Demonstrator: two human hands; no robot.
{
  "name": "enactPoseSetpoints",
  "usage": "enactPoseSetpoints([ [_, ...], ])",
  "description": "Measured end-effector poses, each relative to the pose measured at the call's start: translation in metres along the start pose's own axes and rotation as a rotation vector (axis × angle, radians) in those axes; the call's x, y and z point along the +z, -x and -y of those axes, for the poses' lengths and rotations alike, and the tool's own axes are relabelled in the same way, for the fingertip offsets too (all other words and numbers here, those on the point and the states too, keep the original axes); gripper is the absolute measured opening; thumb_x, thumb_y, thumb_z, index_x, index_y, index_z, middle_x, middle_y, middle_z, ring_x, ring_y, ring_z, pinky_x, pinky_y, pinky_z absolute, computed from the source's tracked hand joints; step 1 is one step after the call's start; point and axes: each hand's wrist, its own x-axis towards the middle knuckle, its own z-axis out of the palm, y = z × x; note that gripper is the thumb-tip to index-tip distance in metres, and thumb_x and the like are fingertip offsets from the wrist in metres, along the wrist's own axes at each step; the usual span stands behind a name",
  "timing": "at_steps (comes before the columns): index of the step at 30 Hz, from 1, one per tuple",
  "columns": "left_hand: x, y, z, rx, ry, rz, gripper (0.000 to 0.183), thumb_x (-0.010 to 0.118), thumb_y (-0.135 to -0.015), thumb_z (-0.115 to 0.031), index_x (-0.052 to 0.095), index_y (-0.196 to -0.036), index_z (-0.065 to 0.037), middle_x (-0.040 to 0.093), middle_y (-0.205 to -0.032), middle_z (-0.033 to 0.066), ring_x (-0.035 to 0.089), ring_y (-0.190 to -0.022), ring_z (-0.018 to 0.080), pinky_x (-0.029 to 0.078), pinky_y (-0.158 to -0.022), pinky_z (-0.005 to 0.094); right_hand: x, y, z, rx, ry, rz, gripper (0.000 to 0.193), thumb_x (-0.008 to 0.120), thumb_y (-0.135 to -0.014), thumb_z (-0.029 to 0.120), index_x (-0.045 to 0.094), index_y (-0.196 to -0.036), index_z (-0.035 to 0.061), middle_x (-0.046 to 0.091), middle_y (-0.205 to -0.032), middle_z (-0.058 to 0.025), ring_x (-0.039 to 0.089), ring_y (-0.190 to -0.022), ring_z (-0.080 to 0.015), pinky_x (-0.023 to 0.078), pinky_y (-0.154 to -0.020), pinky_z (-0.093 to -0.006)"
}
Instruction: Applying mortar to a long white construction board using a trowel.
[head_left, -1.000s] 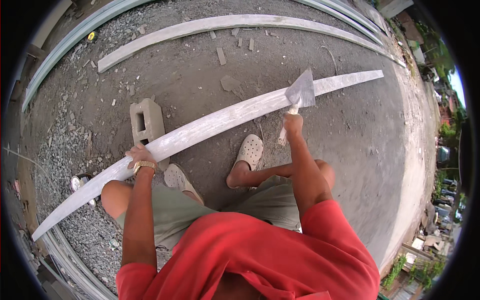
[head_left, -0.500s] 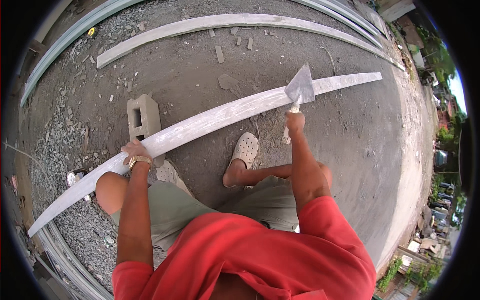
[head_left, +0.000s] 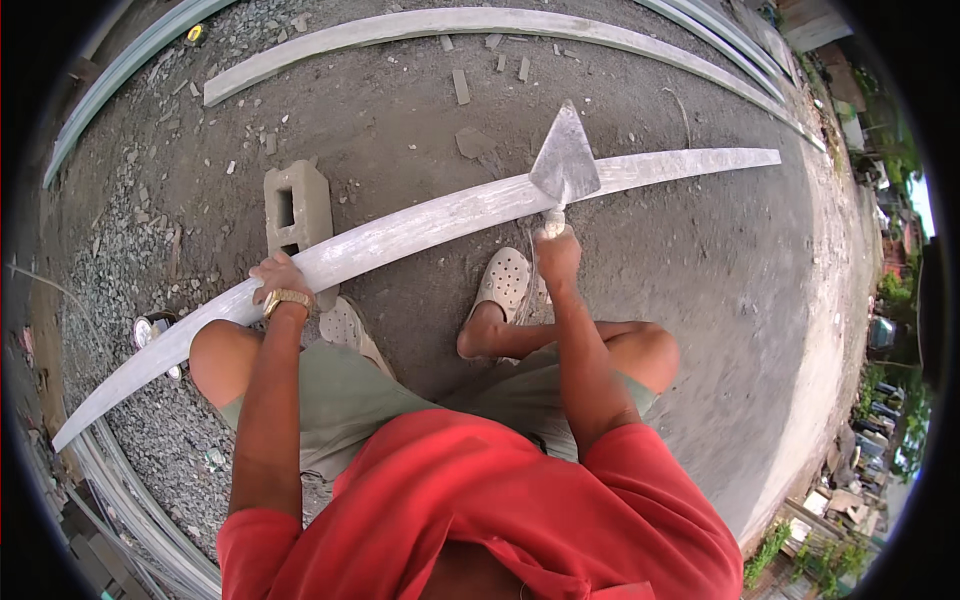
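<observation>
A long pale grey-white beam stretches in front of me from lower left to upper right, its surface streaked with white. My left hand, a gold-coloured watch on its wrist, is closed over the beam left of its middle. In my right hand is the handle of a trowel. The pointed metal blade overlaps the beam from above; I cannot tell whether it touches. A grey hollow concrete block stands by the far side of the beam, beside my left hand.
Another pale beam lies on the ground farther off, with small broken pieces near it. Metal lengths run along the far left. A round can stands by the gravel. My light clogs are close to the beam.
My right hand has moved the trowel left along the beam, its blade now farther from the right end. My left hand keeps its hold on the beam. The view has shifted slightly.
</observation>
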Motion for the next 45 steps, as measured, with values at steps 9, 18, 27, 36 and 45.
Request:
enactPoseSetpoints([
  [9,0.002,0.000,0.002,0.005,0.010,-0.038,0.068,0.071,-0.075,-0.027,0.034,-0.129,-0.008,0.037,-0.134,0.0193,0.026,-0.132,0.0429,0.043,-0.081,0.0684,0.016,0.054,0.039,0.017,0.000,0.231,0.035,0.065,-0.075,0.025,0.058,-0.093,-0.0039,0.062,-0.089,-0.0305,0.059,-0.091,-0.0450,0.046,-0.081,-0.0476],
  [18,-0.002,0.000,-0.004,0.048,0.009,-0.017,0.068,0.070,-0.075,-0.026,0.035,-0.130,-0.008,0.035,-0.135,0.0200,0.025,-0.133,0.0431,0.043,-0.081,0.0681,-0.036,-0.090,-0.089,0.463,-0.621,0.045,0.014,0.063,-0.078,0.014,0.056,-0.074,0.0017,0.050,-0.060,-0.0047,0.051,-0.048,-0.0180,0.039,-0.043,-0.0325],
  [27,0.002,-0.003,0.009,-0.021,-0.019,-0.008,0.069,0.070,-0.076,-0.027,0.034,-0.131,-0.008,0.035,-0.135,0.0192,0.026,-0.132,0.0425,0.043,-0.082,0.0685,0.001,0.048,-0.004,0.040,-0.001,0.110,0.031,0.063,-0.078,0.024,0.058,-0.088,-0.0044,0.063,-0.075,-0.0217,0.064,-0.072,-0.0352,0.049,-0.064,-0.0428],
  [36,0.002,-0.008,-0.006,-0.002,-0.042,0.007,0.070,0.066,-0.080,-0.027,0.030,-0.137,-0.008,0.032,-0.139,0.0217,0.023,-0.134,0.0436,0.043,-0.080,0.0686,-0.021,-0.039,-0.068,0.066,-0.096,0.116,0.023,0.064,-0.077,0.016,0.056,-0.078,-0.0056,0.058,-0.063,-0.0142,0.057,-0.049,-0.0256,0.044,-0.047,-0.0394],
  [45,0.001,-0.003,-0.003,0.056,-0.009,-0.002,0.074,0.069,-0.076,-0.029,0.031,-0.136,-0.007,0.033,-0.139,0.0215,0.024,-0.134,0.0439,0.042,-0.081,0.0687,0.020,0.101,0.043,-0.119,0.013,0.362,0.031,0.063,-0.077,0.023,0.057,-0.091,-0.0036,0.062,-0.087,-0.0284,0.059,-0.087,-0.0459,0.046,-0.078,-0.0482],
])
